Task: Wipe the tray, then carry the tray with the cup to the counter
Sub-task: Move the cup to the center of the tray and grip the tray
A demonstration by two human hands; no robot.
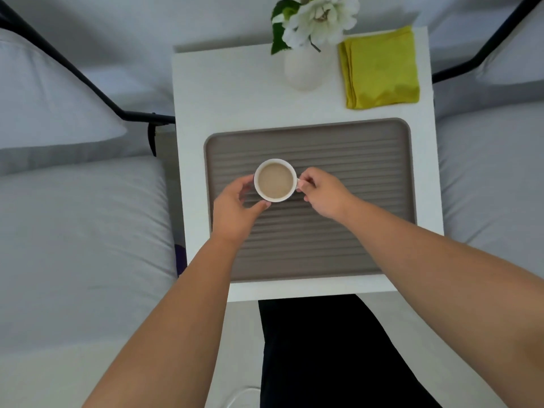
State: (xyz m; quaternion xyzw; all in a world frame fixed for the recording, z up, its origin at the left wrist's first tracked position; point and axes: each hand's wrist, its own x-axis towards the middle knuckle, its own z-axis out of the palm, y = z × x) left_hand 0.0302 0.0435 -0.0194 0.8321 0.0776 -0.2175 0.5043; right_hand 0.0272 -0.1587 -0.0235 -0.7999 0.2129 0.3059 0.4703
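Cup: a white cup (pixel 275 180) full of pale brown drink stands upright on the left half of the tray, its handle pointing right.
Left hand: the left hand (pixel 235 206) reaches in from below with the forearm slanting up and right; the palm faces the cup and the fingers curve round its left and near side, the grip closed against the wall.
Right hand: the right hand (pixel 322 191) comes in from the lower right with the wrist bent left; thumb and fingers are pinched together on the handle, knuckles up.
Cup to grips: the cup sits between the two hands, touched by both.
Tray: a grey ribbed tray (pixel 353 160) lies flat on the bench, its long axis running left to right, the ribs running the same way.
Bench: a small white bench (pixel 235 92) carries the tray at its near end.
Cloth: a folded yellow cloth (pixel 381 69) lies behind the tray at the far right corner.
Vase: a white vase (pixel 303 69) with a white flower stands just left of the cloth.
Beds: a bed with grey bedding (pixel 82 231) lies on each side of the bench.
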